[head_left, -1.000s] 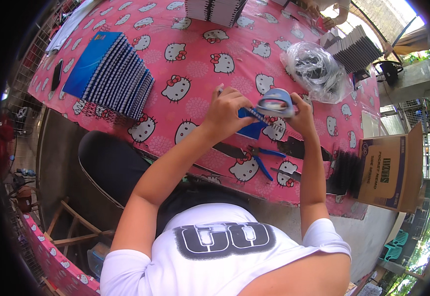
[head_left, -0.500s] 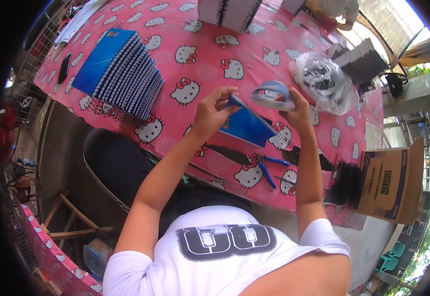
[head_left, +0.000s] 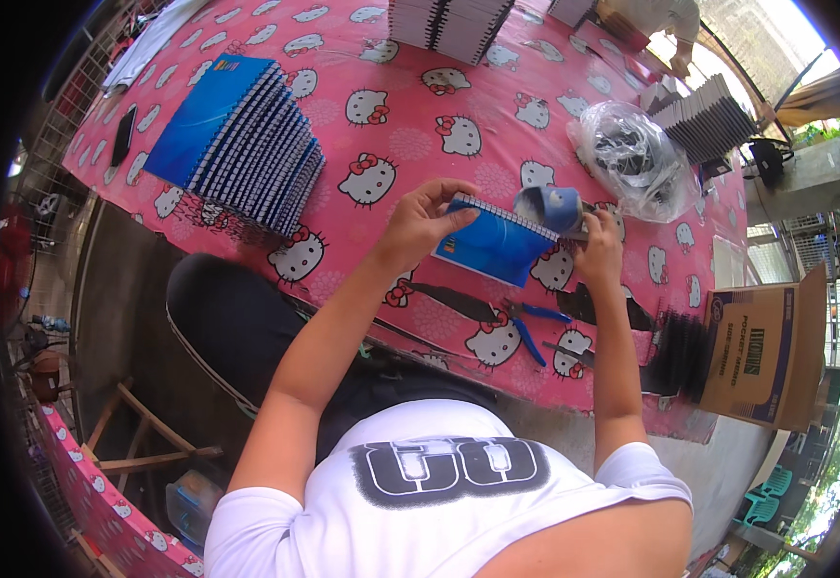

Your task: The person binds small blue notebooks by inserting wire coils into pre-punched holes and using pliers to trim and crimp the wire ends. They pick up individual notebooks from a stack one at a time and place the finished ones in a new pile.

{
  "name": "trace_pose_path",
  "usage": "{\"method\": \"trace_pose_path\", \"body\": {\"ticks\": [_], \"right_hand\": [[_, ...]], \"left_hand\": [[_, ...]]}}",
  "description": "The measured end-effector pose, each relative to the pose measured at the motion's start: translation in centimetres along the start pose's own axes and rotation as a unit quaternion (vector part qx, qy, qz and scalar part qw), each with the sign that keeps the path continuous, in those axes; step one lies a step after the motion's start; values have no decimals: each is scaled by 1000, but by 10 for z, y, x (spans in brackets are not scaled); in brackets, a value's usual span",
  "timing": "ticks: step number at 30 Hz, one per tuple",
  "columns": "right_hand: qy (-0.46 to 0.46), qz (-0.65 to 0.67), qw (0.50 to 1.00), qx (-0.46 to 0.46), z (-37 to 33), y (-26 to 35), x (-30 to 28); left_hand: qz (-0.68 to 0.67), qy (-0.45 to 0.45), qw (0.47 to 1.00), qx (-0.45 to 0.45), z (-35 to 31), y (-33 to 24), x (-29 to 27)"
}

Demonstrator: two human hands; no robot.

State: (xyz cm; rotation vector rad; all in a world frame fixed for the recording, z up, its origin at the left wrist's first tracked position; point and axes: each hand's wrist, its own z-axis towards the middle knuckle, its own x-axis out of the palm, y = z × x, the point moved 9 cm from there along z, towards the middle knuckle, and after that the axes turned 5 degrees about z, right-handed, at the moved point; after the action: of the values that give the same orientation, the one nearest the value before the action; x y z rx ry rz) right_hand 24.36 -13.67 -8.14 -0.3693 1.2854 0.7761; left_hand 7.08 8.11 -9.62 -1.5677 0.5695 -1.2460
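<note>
A blue-covered spiral notebook (head_left: 497, 246) lies on the pink table, its white-edged coil side facing away from me. My left hand (head_left: 425, 223) pinches its far left corner by the coil, thumb on the cover. At the coil's right end, my right hand (head_left: 601, 249) grips what looks like a small blue slide slipper (head_left: 557, 206) with a white print on its band. The slipper is just above the coil; whether it touches cannot be made out. Blue-handled pliers (head_left: 528, 337) rest open on the table, nearer to me than the notebook.
On the left stands a tall stack of blue spiral notebooks (head_left: 247, 144), with a phone (head_left: 124, 135) beyond it. To the right are a clear plastic bag (head_left: 632, 159), dark stacked pads (head_left: 704, 120), black coils (head_left: 675, 356) and a cardboard box (head_left: 757, 352). Another person (head_left: 666, 19) is at the far right.
The slipper has come down and to the right, next to the coil's right end. The notebook has turned flatter, showing more of its cover. Both hands keep their hold.
</note>
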Motion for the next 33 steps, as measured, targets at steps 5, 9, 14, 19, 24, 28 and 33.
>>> {"method": "trace_pose_path", "body": {"ticks": [5,9,14,19,24,28,33], "right_hand": [[66,125,989,-51,-92,43,-13],[135,157,978,-29,-145,69,1],[123,92,987,-49,-148,69,2],[97,223,970,27,-138,64,-17],[45,251,967,1,-118,81,-38],[27,270,963,6,-110,84,-44],[-5,335,942,1,-88,112,-71]], "left_hand": [[-15,20,996,81,2,1,1],[-25,3,998,64,0,8,0],[-52,0,998,40,-5,14,1],[-120,-62,989,60,-4,18,-6],[-46,-104,993,29,-3,21,0],[-101,-101,990,-19,-8,16,5],[-45,-164,983,66,-19,-7,-4]]}}
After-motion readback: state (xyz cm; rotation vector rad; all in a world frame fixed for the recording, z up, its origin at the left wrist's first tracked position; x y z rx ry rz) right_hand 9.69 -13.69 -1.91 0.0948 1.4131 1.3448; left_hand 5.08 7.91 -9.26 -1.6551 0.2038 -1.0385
